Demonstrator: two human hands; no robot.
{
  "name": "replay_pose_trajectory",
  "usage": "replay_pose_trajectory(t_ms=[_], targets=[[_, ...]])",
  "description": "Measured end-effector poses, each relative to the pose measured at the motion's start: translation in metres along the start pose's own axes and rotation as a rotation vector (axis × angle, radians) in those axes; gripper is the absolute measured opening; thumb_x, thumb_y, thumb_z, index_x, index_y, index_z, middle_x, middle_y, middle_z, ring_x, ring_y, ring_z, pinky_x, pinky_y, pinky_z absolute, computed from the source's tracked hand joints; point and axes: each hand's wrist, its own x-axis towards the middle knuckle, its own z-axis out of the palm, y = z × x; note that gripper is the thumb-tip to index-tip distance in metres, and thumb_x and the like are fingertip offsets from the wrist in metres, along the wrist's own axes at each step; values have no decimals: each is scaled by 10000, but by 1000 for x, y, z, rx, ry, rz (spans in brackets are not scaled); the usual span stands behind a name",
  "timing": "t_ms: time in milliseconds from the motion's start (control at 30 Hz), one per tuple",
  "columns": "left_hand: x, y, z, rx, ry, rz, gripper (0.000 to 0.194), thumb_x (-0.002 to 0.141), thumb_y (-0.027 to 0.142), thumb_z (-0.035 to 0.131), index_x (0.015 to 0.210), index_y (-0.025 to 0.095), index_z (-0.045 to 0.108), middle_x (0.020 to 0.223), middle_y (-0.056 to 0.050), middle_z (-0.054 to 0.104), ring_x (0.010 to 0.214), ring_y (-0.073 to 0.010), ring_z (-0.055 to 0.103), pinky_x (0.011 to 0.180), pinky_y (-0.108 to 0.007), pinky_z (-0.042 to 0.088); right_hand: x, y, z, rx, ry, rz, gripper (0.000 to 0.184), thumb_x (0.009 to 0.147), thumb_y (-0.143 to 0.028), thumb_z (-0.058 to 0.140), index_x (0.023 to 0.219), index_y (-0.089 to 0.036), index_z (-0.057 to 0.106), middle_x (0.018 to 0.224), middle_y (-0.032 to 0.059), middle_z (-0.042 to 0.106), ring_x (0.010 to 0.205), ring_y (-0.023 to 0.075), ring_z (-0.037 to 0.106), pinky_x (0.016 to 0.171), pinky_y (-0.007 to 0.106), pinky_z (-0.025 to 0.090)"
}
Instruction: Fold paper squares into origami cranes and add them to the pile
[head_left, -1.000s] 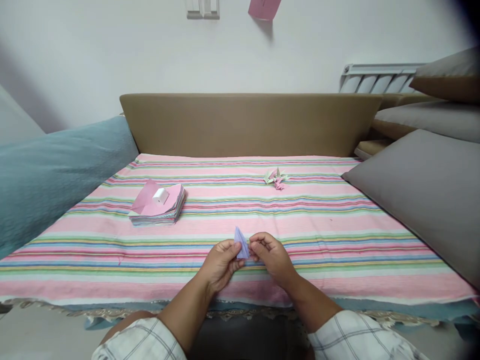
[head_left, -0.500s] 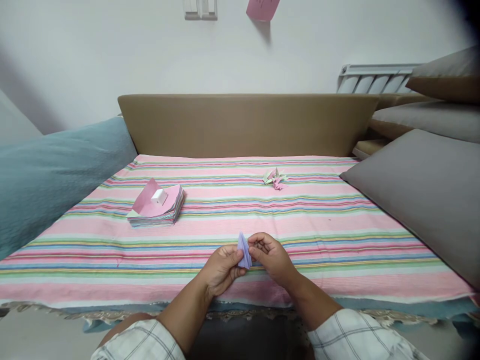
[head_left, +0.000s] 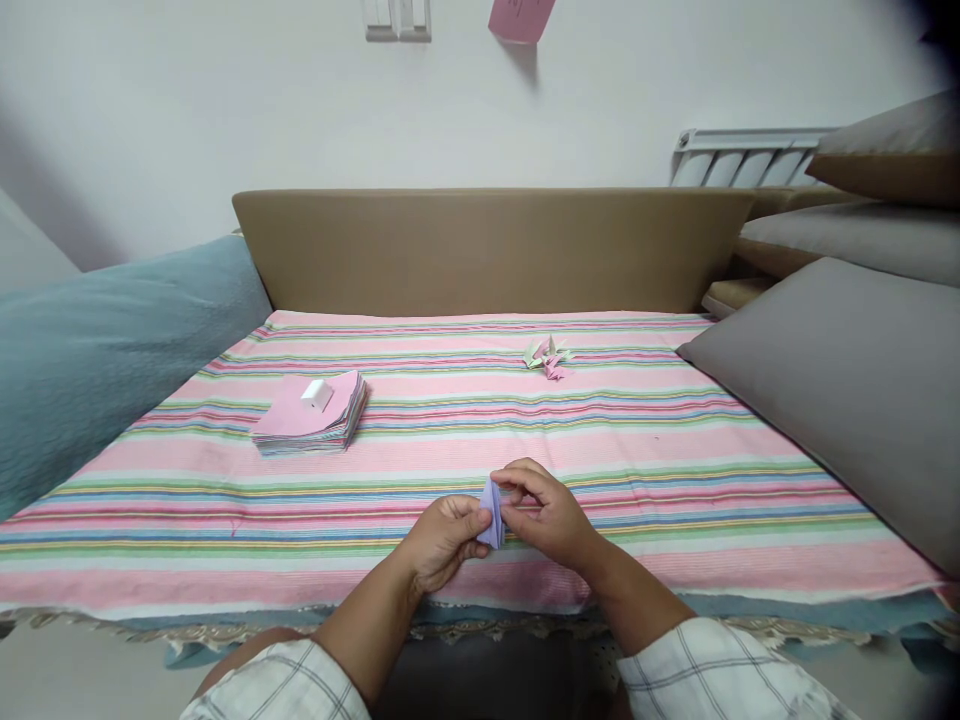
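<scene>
A small folded piece of purple paper (head_left: 491, 513), pointed at the top with several layers, is held up just above the striped cloth. My left hand (head_left: 450, 540) pinches its lower left side between thumb and fingers. On its right side, my right hand (head_left: 546, 512) has bent fingers at the paper's tip and right edge, closed on it. The fingertips hide part of the folds.
To the left lies a stack of coloured paper (head_left: 300, 410) with a small white block (head_left: 317, 395) on top. Several folded paper pieces (head_left: 549, 357) in pink and pale green sit farther back. Grey cushions (head_left: 840, 380) line the right, a blue cushion (head_left: 120, 350) the left.
My right fingers have moved up to the tip of the purple paper, which has shifted slightly right and down. The raised pink sheet on the stack now lies flat.
</scene>
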Motion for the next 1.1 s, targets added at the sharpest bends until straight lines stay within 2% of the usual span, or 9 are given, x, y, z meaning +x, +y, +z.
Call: replay_pose_trajectory(t_ms=[200, 367, 467, 533, 633, 767, 967, 1100], targets=[[1, 2, -4, 222, -20, 58, 320, 554, 401, 791, 620, 109, 678, 568, -6, 581, 528, -72, 492, 489, -173, 376, 1, -3, -6, -66, 1, 4, 168, 743, -181, 598, 908, -212, 589, 905, 42, 533, 747, 136, 497, 686, 281, 455], [1, 4, -6, 324, -23, 83, 334, 568, 422, 773, 659, 108, 701, 582, -21, 594, 543, -86, 494, 506, -179, 382, 0, 0, -7, 26, -57, 154, 146, 734, -199, 594, 874, -202, 552, 874, 20, 523, 716, 118, 499, 650, 251, 451], [1, 2, -6, 317, -26, 97, 325, 565, 420, 775, 638, 113, 698, 568, -16, 588, 532, -82, 482, 499, -176, 374, -2, 0, -4, 49, -46, 228, 174, 723, -201, 600, 882, -202, 530, 825, 1, 515, 689, 107, 492, 642, 240, 446], [2, 1, -5, 301, -23, 107, 323, 560, 420, 778, 629, 115, 696, 565, -15, 585, 527, -80, 477, 495, -176, 371, -2, 0, -2, 45, -22, 221, 184, 720, -198, 602, 879, -206, 508, 792, -9, 509, 672, 105, 488, 630, 236, 442], [2, 0, -3, 256, -3, 133, 326, 544, 423, 786, 608, 118, 692, 552, -9, 576, 511, -73, 461, 488, -175, 365, -1, 0, 0, -37, 25, 116, 120, 730, -197, 598, 811, -207, 509, 770, -3, 505, 673, 116, 490, 620, 246, 432], [3, -2, -1, 213, 34, 158, 319, 538, 411, 793, 623, 118, 701, 570, -20, 593, 532, -83, 478, 498, -181, 377, -1, 1, 1, -158, 44, 13, 27, 765, -229, 588, 782, -208, 586, 750, 20, 517, 678, 140, 503, 598, 264, 426], [6, -4, 0, 140, 91, 160, 320, 524, 389, 807, 668, 118, 716, 591, -31, 612, 557, -96, 507, 514, -187, 402, -3, 2, 5, -168, 99, 71, 108, 782, -271, 585, 866, -213, 622, 751, 19, 519, 611, 121, 497, 539, 245, 424], [7, -5, 0, 126, 102, 172, 325, 535, 390, 803, 695, 118, 722, 614, -34, 618, 567, -89, 501, 508, -175, 399, -4, 0, 9, -149, 118, 113, 63, 768, -249, 587, 805, -208, 617, 715, 8, 518, 592, 115, 489, 536, 238, 419]])
